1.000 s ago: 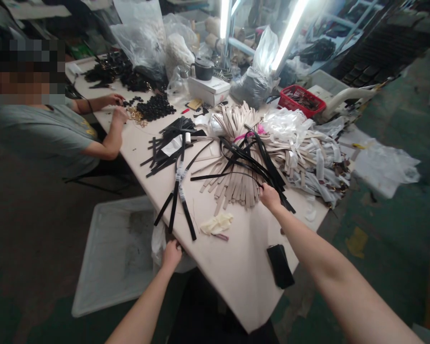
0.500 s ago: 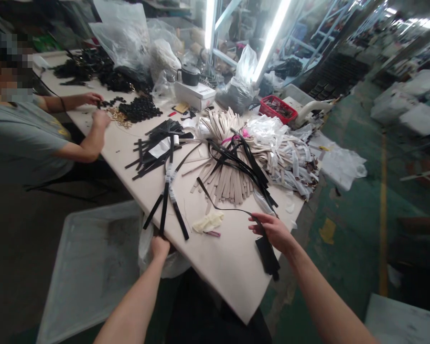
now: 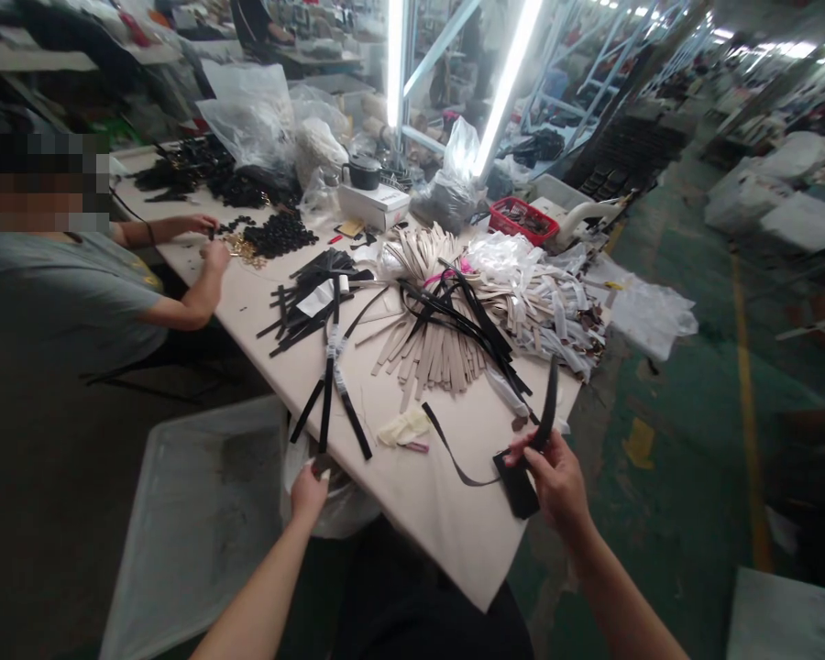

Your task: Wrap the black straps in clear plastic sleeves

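My right hand is closed around a black strap near the table's right edge. One end stands up above the fingers, while a thin black length curves out to the left over the tabletop; whether both belong to one strap I cannot tell. Beneath that hand lies a black rectangular piece. At the table's front edge my left hand pinches a small dark piece, mostly hidden by the fingers. Just above it lie black straps wrapped with clear film.
Beige straps are bundled mid-table, with black straps across them. A pale yellow cloth lies nearby. Behind are a red basket and a white box. A co-worker's hands handle small parts at left. A white bin stands below.
My right hand has turned and moved slightly right and down, drawing the thin strap back with it; a strap end now points upward. A small dark piece now shows at my left fingertips. The view has shifted slightly.
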`<action>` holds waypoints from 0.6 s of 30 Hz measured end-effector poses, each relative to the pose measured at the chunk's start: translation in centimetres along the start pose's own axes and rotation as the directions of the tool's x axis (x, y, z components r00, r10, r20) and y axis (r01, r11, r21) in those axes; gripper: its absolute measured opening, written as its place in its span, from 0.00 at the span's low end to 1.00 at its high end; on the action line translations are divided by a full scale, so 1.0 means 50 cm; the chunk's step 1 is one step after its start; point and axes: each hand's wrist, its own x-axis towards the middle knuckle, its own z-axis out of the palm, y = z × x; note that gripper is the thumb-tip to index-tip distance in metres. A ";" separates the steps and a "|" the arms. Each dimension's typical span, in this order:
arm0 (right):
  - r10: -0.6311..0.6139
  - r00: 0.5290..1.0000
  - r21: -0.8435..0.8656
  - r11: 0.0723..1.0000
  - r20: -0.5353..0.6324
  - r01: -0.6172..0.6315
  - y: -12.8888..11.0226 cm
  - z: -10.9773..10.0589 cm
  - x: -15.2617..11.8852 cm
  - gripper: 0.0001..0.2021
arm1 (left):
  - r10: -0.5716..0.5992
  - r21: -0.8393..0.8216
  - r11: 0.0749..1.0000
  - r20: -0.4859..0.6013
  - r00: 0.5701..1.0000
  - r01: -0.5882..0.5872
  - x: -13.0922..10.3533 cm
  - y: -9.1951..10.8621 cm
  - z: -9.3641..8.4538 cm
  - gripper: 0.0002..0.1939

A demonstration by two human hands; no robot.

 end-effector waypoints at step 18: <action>0.439 0.886 -0.303 0.873 0.148 -0.382 -0.001 0.036 -0.100 0.21 | 0.042 -0.110 0.993 -0.090 0.995 -0.052 -0.091 0.066 -0.068 0.19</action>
